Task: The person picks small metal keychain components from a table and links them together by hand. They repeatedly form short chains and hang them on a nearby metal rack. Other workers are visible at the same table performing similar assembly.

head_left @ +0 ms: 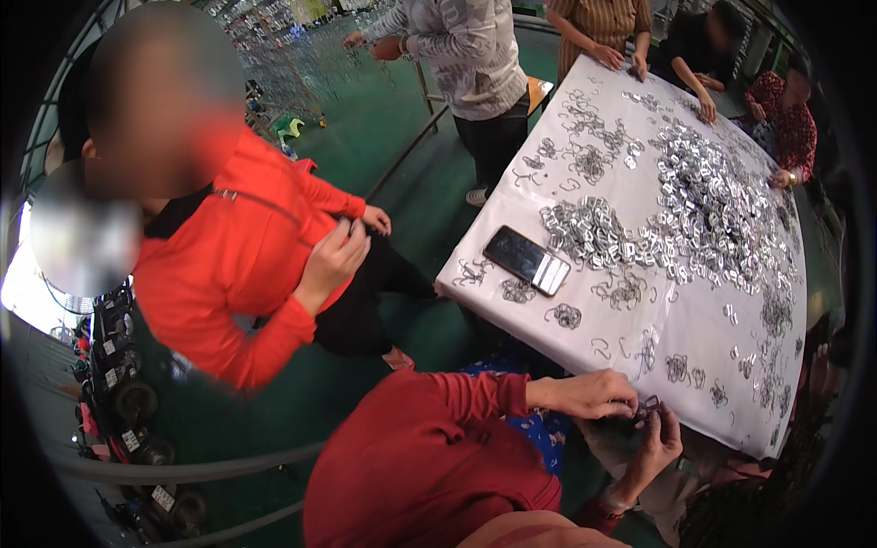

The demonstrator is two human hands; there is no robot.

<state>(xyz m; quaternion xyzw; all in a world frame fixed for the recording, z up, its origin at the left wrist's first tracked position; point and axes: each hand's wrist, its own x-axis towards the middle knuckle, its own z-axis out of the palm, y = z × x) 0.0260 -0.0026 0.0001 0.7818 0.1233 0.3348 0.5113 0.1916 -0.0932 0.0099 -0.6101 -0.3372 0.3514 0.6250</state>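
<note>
My left hand (598, 395) and my right hand (656, 443) meet at the near edge of the white-covered table (585, 315). Fingers of both are closed in a pinch around a small metal piece (649, 403), which looks dark and looped; its exact kind is too small to make out. Close to my hands on the cloth lie small bunches of thin curved wire hooks (676, 368). Farther up, a large heap of small shiny silver metal pieces (713, 210) covers much of the tabletop. A dark smartphone (527, 259) lies flat near the left edge.
At my left stands a person in a bright red jacket (247, 247). Another in a grey patterned shirt (470, 59) is beyond the table's left side. Several people sit or stand around the far end, hands on the table. Metal rails (219, 470) and parked motorbikes (137, 402) are at lower left.
</note>
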